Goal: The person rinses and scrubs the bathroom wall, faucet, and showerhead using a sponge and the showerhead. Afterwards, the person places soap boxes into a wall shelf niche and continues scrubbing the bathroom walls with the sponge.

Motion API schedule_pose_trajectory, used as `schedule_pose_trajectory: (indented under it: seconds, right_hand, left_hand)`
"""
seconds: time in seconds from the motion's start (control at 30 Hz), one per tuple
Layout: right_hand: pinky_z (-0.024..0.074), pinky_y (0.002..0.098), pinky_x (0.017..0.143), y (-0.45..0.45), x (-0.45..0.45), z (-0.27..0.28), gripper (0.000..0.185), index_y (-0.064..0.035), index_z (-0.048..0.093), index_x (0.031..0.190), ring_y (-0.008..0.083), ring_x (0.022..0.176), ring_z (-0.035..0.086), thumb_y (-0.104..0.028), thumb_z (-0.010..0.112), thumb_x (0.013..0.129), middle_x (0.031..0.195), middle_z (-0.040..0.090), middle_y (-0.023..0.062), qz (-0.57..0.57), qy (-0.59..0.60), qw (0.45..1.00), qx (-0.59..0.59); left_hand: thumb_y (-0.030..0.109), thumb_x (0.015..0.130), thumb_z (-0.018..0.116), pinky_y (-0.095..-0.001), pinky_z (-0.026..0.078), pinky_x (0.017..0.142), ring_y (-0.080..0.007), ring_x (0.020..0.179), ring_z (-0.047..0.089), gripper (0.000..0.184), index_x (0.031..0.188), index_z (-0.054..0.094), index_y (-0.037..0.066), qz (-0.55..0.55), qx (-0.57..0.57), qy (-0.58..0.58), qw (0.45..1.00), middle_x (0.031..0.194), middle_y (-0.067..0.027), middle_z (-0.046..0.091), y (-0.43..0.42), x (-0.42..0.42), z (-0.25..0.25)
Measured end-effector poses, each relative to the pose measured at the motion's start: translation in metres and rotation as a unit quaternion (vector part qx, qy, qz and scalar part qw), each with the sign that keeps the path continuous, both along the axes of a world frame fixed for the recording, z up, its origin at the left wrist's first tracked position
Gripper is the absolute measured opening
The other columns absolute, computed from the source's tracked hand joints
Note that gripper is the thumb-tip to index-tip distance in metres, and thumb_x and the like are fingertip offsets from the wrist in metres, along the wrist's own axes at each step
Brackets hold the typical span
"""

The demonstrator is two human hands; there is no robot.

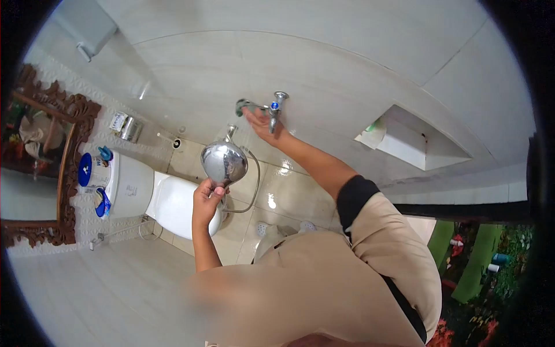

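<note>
We take the wall tap [275,107] as our landmark. Below it and to its left, our left hand [207,201] holds the rounded chrome shower head [224,163], the thumb bent against its lower edge and the forearm rising from the bottom of the view. The shower head's neck points upward, toward the tap's side of the view. Our right hand [265,123] is at the tap itself: the arm slants up and leftward from the shoulder, nearly straight, and the fingers stretch past the spout toward the curved metal piece [241,107] just left of the tap. We cannot tell whether those fingers close on anything. A hose [255,191] curves below the tap, and the toilet [178,205] stands farther down and left of it.
</note>
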State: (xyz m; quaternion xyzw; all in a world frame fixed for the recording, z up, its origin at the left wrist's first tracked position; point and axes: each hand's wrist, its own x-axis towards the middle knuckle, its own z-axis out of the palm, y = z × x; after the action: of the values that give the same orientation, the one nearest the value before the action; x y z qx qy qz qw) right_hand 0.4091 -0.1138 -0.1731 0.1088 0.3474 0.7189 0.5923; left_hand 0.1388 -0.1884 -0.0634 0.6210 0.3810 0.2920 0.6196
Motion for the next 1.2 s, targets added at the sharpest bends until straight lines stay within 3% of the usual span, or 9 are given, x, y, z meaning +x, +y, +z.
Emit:
schedule_pose_trajectory:
  seconds: [0.07, 0.1, 0.17, 0.27, 0.37, 0.43, 0.53, 0.93, 1.2]
  right_hand:
    - [0.0446, 0.0359, 0.08, 0.018, 0.002, -0.038, 0.049, 0.0048, 0.034, 0.117, 0.0225, 0.091, 0.053, -0.01, 0.051, 0.073, 0.103, 0.049, 0.0169, -0.049, -0.122, 0.991, -0.026]
    - [0.0429, 0.0355, 0.08, 0.033, 0.014, -0.107, 0.048, 0.0057, 0.035, 0.116, 0.0212, 0.089, 0.052, -0.008, 0.051, 0.072, 0.104, 0.048, 0.0167, 0.021, -0.022, 0.993, 0.112]
    - [0.0412, 0.0351, 0.081, 0.014, 0.032, -0.133, 0.048, 0.0067, 0.036, 0.114, 0.02, 0.087, 0.052, -0.006, 0.051, 0.07, 0.105, 0.047, 0.0165, 0.076, 0.071, 0.964, 0.247]
    - [0.0387, 0.0324, 0.077, -0.063, 0.063, -0.084, 0.044, 0.0002, 0.046, 0.11, 0.0177, 0.089, 0.048, -0.006, 0.053, 0.067, 0.111, 0.045, 0.0133, 0.06, 0.469, 0.881, 0.01]
    - [0.0339, 0.0381, 0.089, -0.128, 0.107, -0.074, 0.027, -0.0064, 0.047, 0.103, 0.0246, 0.113, 0.032, -0.023, 0.042, 0.083, 0.121, 0.039, 0.0046, 0.073, 0.369, 0.926, -0.038]
    - [0.0365, 0.036, 0.083, -0.172, 0.122, -0.059, 0.03, -0.0078, 0.052, 0.106, 0.0221, 0.108, 0.035, -0.019, 0.045, 0.079, 0.124, 0.036, 0.0022, 0.009, 0.744, 0.645, -0.175]
    - [0.0376, 0.0307, 0.071, -0.22, 0.146, -0.063, 0.031, -0.0088, 0.057, 0.099, 0.0203, 0.103, 0.037, -0.013, 0.051, 0.069, 0.126, 0.032, 0.0017, -0.018, 0.773, 0.615, -0.155]
    - [0.0385, 0.0357, 0.076, -0.306, 0.193, -0.078, 0.035, -0.0101, 0.054, 0.107, 0.02, 0.105, 0.037, -0.014, 0.05, 0.072, 0.127, 0.029, 0.004, -0.106, 0.796, 0.586, -0.11]
    - [0.0373, 0.0339, 0.074, -0.262, 0.169, -0.085, 0.031, -0.0104, 0.057, 0.102, 0.0186, 0.104, 0.037, -0.016, 0.051, 0.072, 0.125, 0.031, 0.0022, -0.073, 0.795, 0.587, -0.136]
  left_hand:
    - [0.025, 0.076, 0.059, -0.0244, 0.042, 0.066, -0.0123, 0.071, 0.053, 0.029, 0.087, 0.053, -0.001, -0.038, 0.003, 0.012, 0.999, 0.075, -0.0046, 0.056, -0.004, 0.008, 0.003]
    - [0.025, 0.076, 0.059, -0.0244, 0.042, 0.066, -0.0123, 0.071, 0.053, 0.029, 0.087, 0.053, -0.001, -0.052, -0.001, 0.013, 0.999, 0.075, -0.0046, 0.056, -0.006, 0.015, 0.004]
    - [0.026, 0.075, 0.06, -0.0241, 0.041, 0.065, -0.0116, 0.07, 0.053, 0.028, 0.083, 0.054, 0.0, -0.082, 0.009, 0.023, 0.996, 0.073, -0.004, 0.056, -0.01, 0.027, 0.006]
    - [0.023, 0.075, 0.06, -0.0236, 0.04, 0.062, -0.01, 0.067, 0.05, 0.025, 0.079, 0.054, 0.0, -0.133, 0.018, 0.058, 0.989, 0.07, -0.0034, 0.055, -0.014, 0.045, -0.002]
    - [0.02, 0.074, 0.06, -0.0232, 0.039, 0.061, -0.009, 0.065, 0.047, 0.022, 0.079, 0.054, 0.0, -0.174, 0.027, 0.079, 0.981, 0.068, -0.0024, 0.053, -0.023, 0.066, -0.011]
    - [0.019, 0.074, 0.06, -0.0229, 0.038, 0.06, -0.0087, 0.064, 0.045, 0.021, 0.079, 0.054, 0.0, -0.201, 0.045, 0.091, 0.974, 0.067, -0.0018, 0.052, -0.03, 0.08, -0.015]
    - [0.018, 0.073, 0.06, -0.0227, 0.037, 0.059, -0.0089, 0.062, 0.042, 0.021, 0.079, 0.052, -0.001, -0.234, 0.047, 0.107, 0.965, 0.064, -0.0008, 0.049, -0.043, 0.101, -0.023]
    - [0.024, 0.073, 0.061, -0.0272, 0.039, 0.054, -0.0145, 0.056, 0.045, 0.029, 0.086, 0.053, -0.001, -0.308, 0.13, 0.197, 0.922, 0.062, -0.0095, 0.051, -0.086, 0.169, -0.064]
    - [0.022, 0.075, 0.059, -0.0266, 0.04, 0.056, -0.0128, 0.058, 0.048, 0.026, 0.088, 0.054, 0.0, -0.154, 0.112, 0.215, 0.958, 0.064, -0.0083, 0.054, -0.042, 0.098, -0.086]
